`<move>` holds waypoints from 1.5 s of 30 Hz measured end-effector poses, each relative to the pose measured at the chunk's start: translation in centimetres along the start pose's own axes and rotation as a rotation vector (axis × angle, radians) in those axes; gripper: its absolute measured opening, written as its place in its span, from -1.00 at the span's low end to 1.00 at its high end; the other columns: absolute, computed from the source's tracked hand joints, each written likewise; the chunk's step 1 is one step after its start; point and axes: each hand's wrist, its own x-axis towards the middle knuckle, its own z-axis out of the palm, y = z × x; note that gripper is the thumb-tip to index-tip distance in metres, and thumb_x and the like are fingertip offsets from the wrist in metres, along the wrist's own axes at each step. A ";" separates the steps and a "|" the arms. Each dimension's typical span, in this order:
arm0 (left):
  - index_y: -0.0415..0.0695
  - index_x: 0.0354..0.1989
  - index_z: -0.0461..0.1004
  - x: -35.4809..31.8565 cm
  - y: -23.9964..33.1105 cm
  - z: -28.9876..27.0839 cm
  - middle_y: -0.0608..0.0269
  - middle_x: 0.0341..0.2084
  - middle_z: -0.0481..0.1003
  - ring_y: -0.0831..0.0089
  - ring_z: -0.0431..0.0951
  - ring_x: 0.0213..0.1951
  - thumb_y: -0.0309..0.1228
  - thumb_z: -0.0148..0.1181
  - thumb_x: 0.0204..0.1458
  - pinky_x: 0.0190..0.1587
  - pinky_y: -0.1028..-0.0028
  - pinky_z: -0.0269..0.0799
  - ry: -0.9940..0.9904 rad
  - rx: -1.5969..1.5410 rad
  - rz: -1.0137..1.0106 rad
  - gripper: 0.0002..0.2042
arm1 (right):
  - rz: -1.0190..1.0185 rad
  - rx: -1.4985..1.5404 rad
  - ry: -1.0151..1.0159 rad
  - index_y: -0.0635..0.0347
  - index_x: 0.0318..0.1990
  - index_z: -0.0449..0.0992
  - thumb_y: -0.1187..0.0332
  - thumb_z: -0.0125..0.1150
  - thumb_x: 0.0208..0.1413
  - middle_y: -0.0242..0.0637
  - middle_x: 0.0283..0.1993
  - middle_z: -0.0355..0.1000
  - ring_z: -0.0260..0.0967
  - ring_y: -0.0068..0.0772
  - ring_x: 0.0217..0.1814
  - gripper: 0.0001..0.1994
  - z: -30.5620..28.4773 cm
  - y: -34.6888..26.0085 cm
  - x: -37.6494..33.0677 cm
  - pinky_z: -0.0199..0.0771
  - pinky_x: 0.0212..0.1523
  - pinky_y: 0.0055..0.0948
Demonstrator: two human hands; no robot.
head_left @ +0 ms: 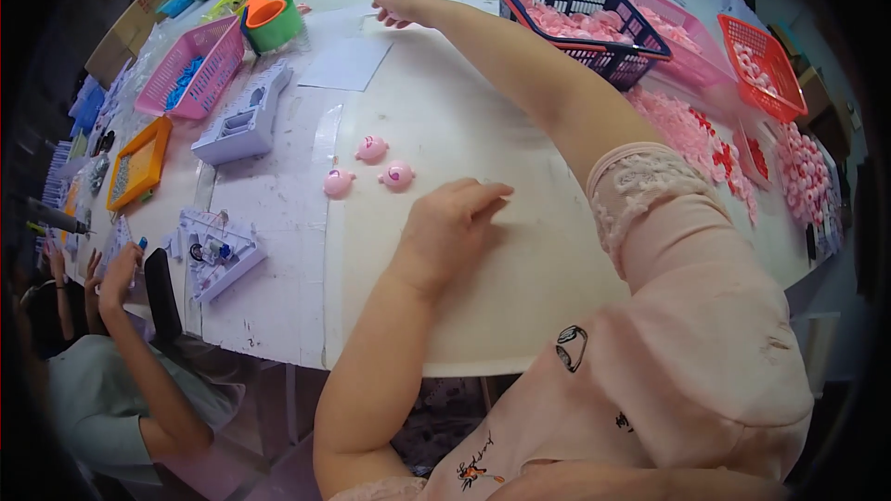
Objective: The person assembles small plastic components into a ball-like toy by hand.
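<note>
My left hand (452, 224) is low over the pale tabletop, fingers reaching right and slightly apart, with nothing visible in them. Just left of it are three small round pink pieces with little side knobs: a rear piece (371, 148), a right piece (397, 175) and a left piece (339, 183). My right arm stretches far across the table. At its end my right hand (406, 6) has loosely bent, parted fingers beside the white paper sheets (345, 63). No object shows in that hand; its palm is hidden.
At right stand a dark blue basket (650, 54) of pink pieces, a pink basket (710, 60) and a red basket (796, 97). Loose pink pieces (677, 125) lie nearby. Leftward are tape rolls (277, 30), a pink basket (218, 70), lavender plastic housings (255, 116) and a co-worker's hand (119, 274).
</note>
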 end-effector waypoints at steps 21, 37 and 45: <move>-0.18 -0.34 0.52 1.0 0.2 -0.6 0.22 -0.62 0.45 0.47 0.43 -0.56 -0.64 0.15 -0.16 -0.51 0.57 0.30 0.062 0.042 -0.134 -0.83 | -0.109 -0.217 0.303 0.18 -0.43 0.52 0.18 0.02 0.00 -0.30 -0.46 0.47 0.39 -0.37 -0.51 -0.73 3.5 -0.1 4.4 0.39 -0.32 -0.34; -0.20 -0.48 0.49 1.1 -1.1 -2.5 0.22 -0.59 0.45 0.34 0.44 -0.56 -0.67 0.19 -0.37 -0.56 0.46 0.35 0.175 -0.178 -0.142 -0.80 | -0.420 -0.379 0.286 0.08 -0.11 0.45 0.30 0.06 -0.03 -0.05 -0.10 0.38 0.27 -0.13 0.03 -0.71 9.7 -3.8 15.9 0.28 0.04 -0.27; -0.18 -0.44 0.50 0.7 -1.0 -2.5 0.25 -0.59 0.44 0.38 0.44 -0.56 -0.67 0.17 -0.34 -0.56 0.47 0.35 0.197 -0.189 -0.181 -0.79 | 0.060 -1.028 -0.122 0.10 -0.17 0.48 0.28 0.11 -0.07 -0.09 -0.18 0.43 0.35 -0.18 -0.07 -0.73 11.8 -6.0 21.7 0.33 -0.03 -0.31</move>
